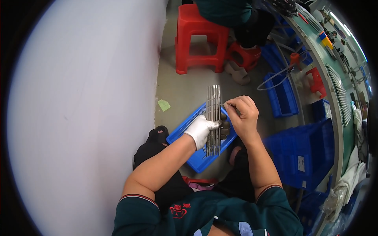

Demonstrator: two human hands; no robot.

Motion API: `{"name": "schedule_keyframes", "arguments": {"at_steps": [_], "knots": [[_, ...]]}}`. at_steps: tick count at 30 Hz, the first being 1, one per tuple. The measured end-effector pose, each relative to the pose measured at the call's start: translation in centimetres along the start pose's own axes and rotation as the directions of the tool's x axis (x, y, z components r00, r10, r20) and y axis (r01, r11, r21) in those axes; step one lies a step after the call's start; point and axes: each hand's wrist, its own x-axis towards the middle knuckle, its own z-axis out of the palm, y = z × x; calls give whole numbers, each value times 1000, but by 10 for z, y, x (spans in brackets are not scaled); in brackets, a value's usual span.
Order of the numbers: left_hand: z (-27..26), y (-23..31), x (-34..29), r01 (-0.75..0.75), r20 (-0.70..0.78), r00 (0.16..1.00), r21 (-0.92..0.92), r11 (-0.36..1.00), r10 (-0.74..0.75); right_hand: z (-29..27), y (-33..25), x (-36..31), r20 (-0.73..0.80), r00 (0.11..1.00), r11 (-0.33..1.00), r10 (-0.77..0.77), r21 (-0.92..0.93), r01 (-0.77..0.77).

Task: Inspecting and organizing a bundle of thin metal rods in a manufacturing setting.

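Observation:
A flat row of several thin metal rods (213, 98) stands almost straight up and down in front of me, with small dark joints across it. My left hand (199, 131), in a white glove with dark, stained fingers, is closed around the row at its middle. Bare, my right hand (246, 116) pinches thumb and fingertips together at the upper right side of the rods. A thin bit seems to lie between those fingertips, too small to name. Below both hands, a blue plastic bin (198, 164) sits between my feet; more thin rods show in it, partly hidden.
A white wall (86, 110) runs along my left. Ahead are a red stool (201, 61) and a seated person's legs (258, 29). Blue crates (301, 153) and a green-topped workbench (315, 43) line the right. A green paper scrap (163, 105) lies on the floor.

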Motion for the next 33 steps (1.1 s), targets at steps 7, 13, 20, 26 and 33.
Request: {"name": "schedule_keyframes", "arguments": {"at_steps": [7, 13, 20, 26, 33], "knots": [[7, 1, -3, -28, -23, 999, 51, 998, 29, -2, -1, 1, 18, 996, 991, -87, -98, 89], [7, -3, -1, -63, -70, 995, 116, 991, 71, -1, -1, 0, 45, 990, 978, -137, -156, 142], [3, -7, 5, -70, -91, 993, 68, 995, 76, 4, 3, -2, 76, 986, 967, -150, -196, 162], [-8, 2, 12, 7, -45, 999, -140, 990, -14, -3, -3, -1, 4, 1000, 1000, -25, -7, 25], [-5, 17, 15, -80, -91, 994, -295, 952, 56, 5, -2, -7, 50, 998, 997, 48, 66, -52]]}}
